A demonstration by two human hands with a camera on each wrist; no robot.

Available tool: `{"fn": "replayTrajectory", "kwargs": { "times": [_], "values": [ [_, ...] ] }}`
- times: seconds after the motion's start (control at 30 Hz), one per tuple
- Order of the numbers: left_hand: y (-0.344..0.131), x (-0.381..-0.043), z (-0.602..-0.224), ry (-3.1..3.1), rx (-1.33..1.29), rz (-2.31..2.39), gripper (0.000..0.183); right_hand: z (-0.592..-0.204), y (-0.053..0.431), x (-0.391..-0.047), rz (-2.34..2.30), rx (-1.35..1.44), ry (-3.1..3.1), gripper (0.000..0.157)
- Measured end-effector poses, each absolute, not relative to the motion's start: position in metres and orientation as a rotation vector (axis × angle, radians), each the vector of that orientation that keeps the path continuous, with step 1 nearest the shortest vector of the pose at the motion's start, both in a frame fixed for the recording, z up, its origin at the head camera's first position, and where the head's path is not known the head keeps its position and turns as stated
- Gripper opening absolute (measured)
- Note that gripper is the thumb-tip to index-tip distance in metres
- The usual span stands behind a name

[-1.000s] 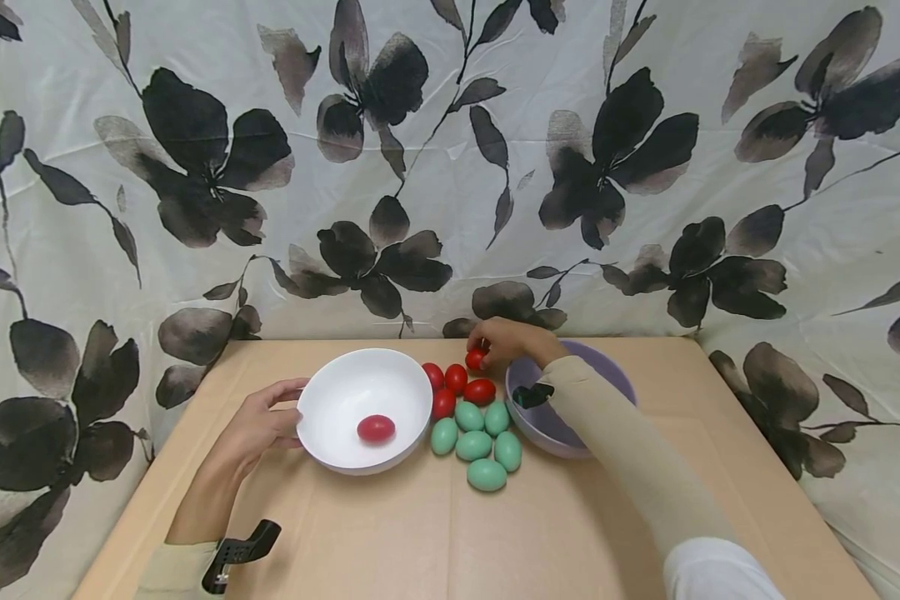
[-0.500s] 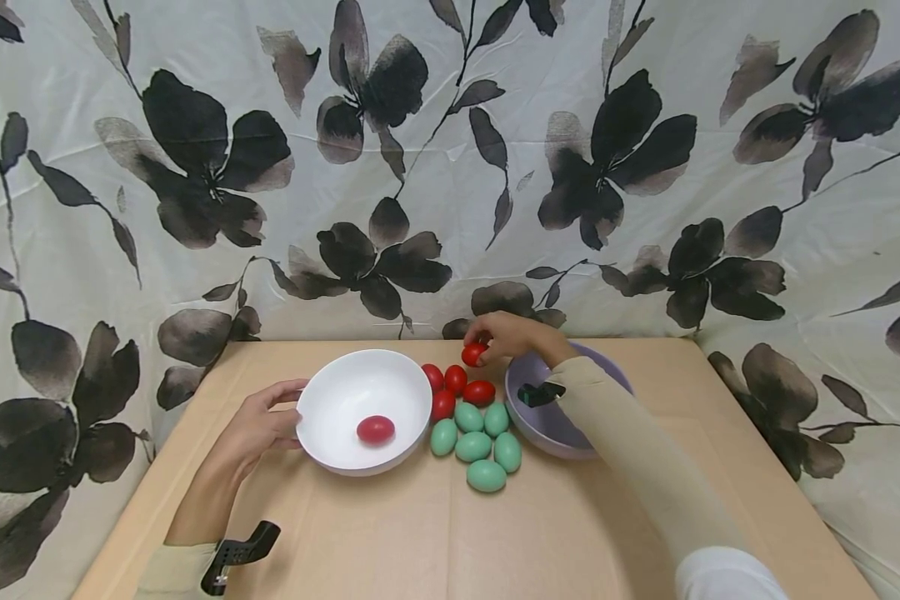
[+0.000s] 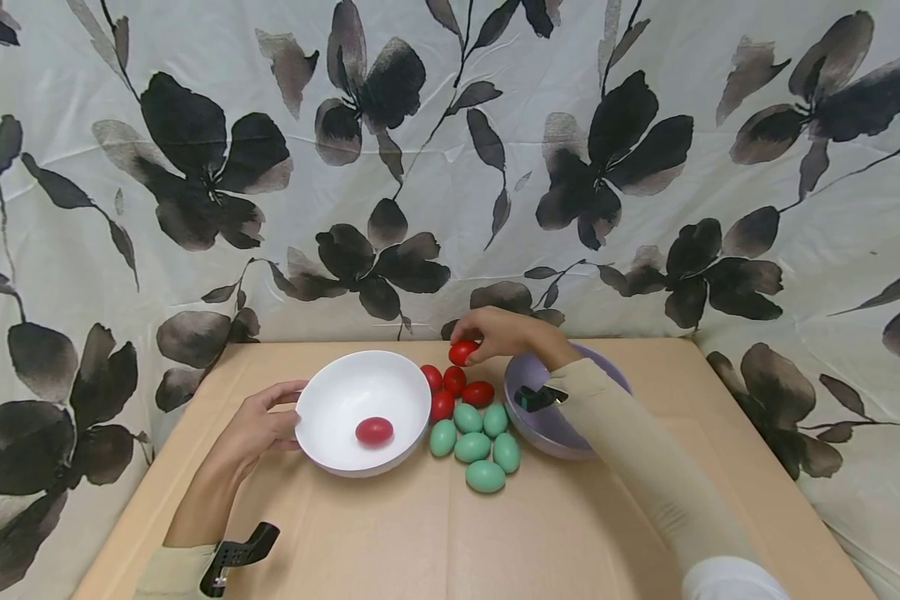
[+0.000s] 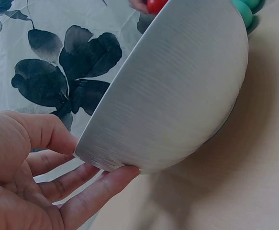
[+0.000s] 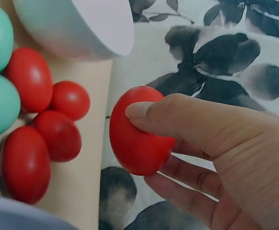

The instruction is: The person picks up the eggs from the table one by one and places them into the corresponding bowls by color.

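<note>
The right hand (image 3: pixel 501 332) pinches a red egg (image 3: pixel 461 353) near the table's (image 3: pixel 390 542) far edge; it looks light, stiff and perhaps slippery, best held around its middle. The left hand (image 3: pixel 257 425) grips the white bowl's (image 3: pixel 363 383) rim. Since a second ago, the egg has shifted toward the table's left edge.

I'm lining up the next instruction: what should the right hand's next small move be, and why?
Probably carry the held red egg left until it is over the white bowl. The right hand pinches it in its fingers, apart from the four red eggs on the table; another red egg lies in that bowl, and the left hand grips its rim.
</note>
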State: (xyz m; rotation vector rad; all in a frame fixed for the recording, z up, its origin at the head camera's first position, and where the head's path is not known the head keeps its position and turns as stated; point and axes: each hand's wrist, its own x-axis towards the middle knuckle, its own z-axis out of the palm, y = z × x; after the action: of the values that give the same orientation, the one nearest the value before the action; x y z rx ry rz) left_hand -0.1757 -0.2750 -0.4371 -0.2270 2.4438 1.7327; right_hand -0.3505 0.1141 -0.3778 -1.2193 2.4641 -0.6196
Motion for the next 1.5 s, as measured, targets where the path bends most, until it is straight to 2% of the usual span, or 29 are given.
{"fn": "replayTrajectory", "kwargs": {
  "times": [0.93,1.5],
  "values": [
    [-0.278,-0.174,-0.434,2.423,-0.21,1.759,0.055,-0.345,0.078,-0.311,-0.59,-1.414,2.396,0.037],
    [-0.28,-0.174,-0.436,2.422,-0.199,1.755,0.055,-0.351,0.052,-0.296,-0.618,-1.392,2.329,0.041]
  ]
}}
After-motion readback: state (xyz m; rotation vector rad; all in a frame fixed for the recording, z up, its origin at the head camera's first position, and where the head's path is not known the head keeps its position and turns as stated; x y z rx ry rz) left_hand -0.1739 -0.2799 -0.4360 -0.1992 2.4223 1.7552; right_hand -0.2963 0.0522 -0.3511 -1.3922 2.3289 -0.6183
